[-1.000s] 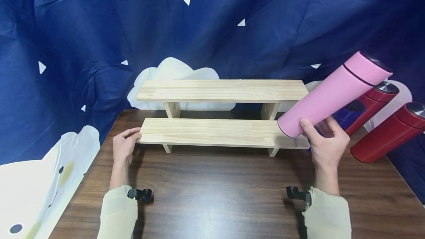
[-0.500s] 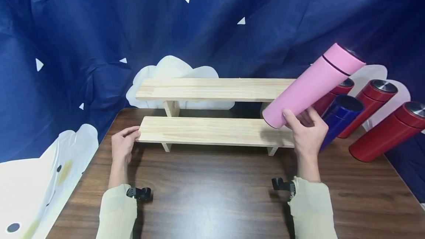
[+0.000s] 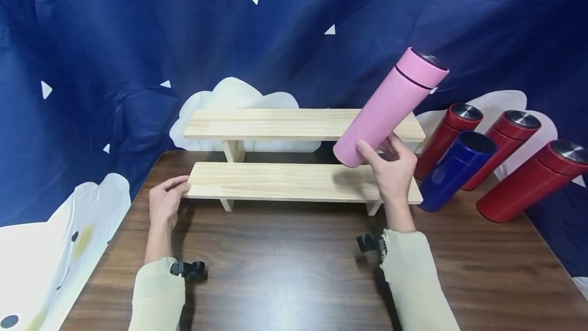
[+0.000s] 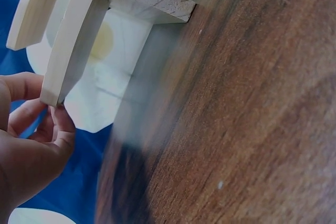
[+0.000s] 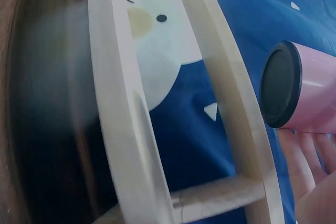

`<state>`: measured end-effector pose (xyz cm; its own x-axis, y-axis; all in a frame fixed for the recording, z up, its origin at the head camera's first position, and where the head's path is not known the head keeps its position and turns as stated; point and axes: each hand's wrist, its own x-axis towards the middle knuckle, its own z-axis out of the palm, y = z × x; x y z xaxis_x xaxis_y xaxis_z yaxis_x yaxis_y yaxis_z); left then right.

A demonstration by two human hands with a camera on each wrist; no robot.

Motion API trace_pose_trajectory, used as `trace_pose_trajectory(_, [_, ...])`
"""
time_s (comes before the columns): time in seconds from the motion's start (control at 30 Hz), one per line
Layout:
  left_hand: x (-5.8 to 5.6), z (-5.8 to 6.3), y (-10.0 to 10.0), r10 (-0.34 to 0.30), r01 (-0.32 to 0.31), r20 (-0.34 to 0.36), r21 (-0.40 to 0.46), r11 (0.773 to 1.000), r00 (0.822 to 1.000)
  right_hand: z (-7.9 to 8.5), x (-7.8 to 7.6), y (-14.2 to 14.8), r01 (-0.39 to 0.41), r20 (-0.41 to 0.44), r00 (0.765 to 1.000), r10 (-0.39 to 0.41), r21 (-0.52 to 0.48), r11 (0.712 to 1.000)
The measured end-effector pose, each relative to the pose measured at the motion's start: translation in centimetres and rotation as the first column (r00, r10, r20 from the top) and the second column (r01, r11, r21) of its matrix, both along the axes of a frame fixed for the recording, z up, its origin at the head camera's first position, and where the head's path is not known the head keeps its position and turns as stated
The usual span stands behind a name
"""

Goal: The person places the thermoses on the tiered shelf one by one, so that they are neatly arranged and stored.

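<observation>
My right hand (image 3: 394,171) grips a pink thermos (image 3: 383,109) low on its body and holds it tilted, lid up and to the right, above the right part of the two-tier wooden shelf (image 3: 280,182). In the right wrist view the black base of the pink thermos (image 5: 282,85) is apart from the boards. At the left end of the lower board, my left hand (image 3: 166,201) pinches the wood. The left wrist view shows the fingers of that hand (image 4: 37,150) on both sides of the board's end (image 4: 68,61).
Right of the shelf stand a blue thermos (image 3: 455,172) and several red thermoses (image 3: 528,183) on the brown wooden table (image 3: 285,259). A dark blue curtain (image 3: 184,24) with white shapes hangs behind the shelf.
My right hand has carried the pink thermos leftward over the shelf, and it now tilts less. The blue thermos and the red ones behind it have come into fuller view. My left hand stays put.
</observation>
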<state>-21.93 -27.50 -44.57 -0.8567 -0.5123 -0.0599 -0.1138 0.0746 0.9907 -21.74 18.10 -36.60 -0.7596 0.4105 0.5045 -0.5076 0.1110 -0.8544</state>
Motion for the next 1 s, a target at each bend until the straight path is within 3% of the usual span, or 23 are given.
trace_pose_trajectory(0.17, [-0.1, 0.4, -0.2, -0.003, 0.003, -0.003, 0.007, 1.0, 1.0, 0.7, -0.7, -1.5, -0.031, 0.003, 1.0, 0.031, 0.014, 0.999])
trace_pose_trajectory(0.47, [0.0, 0.2, -0.3, 0.007, -0.007, 0.006, 0.019, 1.0, 1.0, 1.9, -2.0, -3.6, -0.085, -0.063, 0.994, 0.087, 0.032, 0.996])
trace_pose_trajectory(0.73, [0.0, 0.1, -0.2, 0.007, -0.007, 0.008, 0.026, 1.0, 1.0, 5.1, -0.8, -5.7, -0.095, -0.034, 0.995, 0.096, 0.009, 0.995])
trace_pose_trajectory(0.83, [0.1, 0.1, -0.1, 0.006, -0.007, 0.013, 0.023, 1.0, 1.0, 5.1, -1.2, -6.0, -0.108, -0.023, 0.994, 0.108, 0.006, 0.994])
trace_pose_trajectory(1.0, [0.1, 0.2, 0.1, 0.002, -0.002, -0.003, 0.024, 1.0, 1.0, 3.9, -3.3, -6.3, -0.112, -0.015, 0.994, 0.112, 0.007, 0.994])
